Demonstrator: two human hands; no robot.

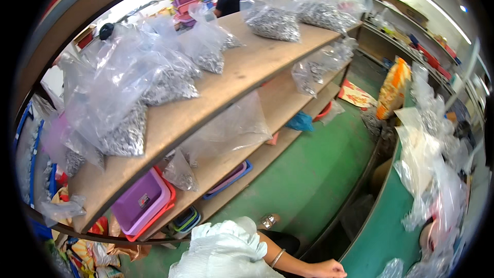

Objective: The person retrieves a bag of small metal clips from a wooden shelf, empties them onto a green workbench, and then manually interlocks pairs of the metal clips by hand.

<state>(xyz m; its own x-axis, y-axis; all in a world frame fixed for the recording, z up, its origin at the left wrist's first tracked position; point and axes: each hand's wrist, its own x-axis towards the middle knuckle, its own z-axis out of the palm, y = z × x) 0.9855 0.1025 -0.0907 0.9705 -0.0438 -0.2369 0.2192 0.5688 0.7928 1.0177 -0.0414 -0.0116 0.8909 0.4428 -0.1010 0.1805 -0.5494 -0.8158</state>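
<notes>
My right hand (328, 269) is at the lower edge, its arm reaching to the right out of a pale ruffled sleeve with a bangle (278, 258) at the wrist. Its fingers are curled in, and nothing shows in them. Beside it is the rim of the green-topped table (371, 237); whether the hand touches it I cannot tell. A small clear plastic bag (392, 268) lies on that table, to the right of the hand. My left hand is out of sight.
On a wooden shelf rack (226, 90) at the left stand several clear bags of small silvery parts (123, 131). A purple basin (141, 201) sits lower down. Plastic bags (424, 159) cover the table's far side. An orange sack (393, 90) stands beyond, and a person (228, 1) is at the back.
</notes>
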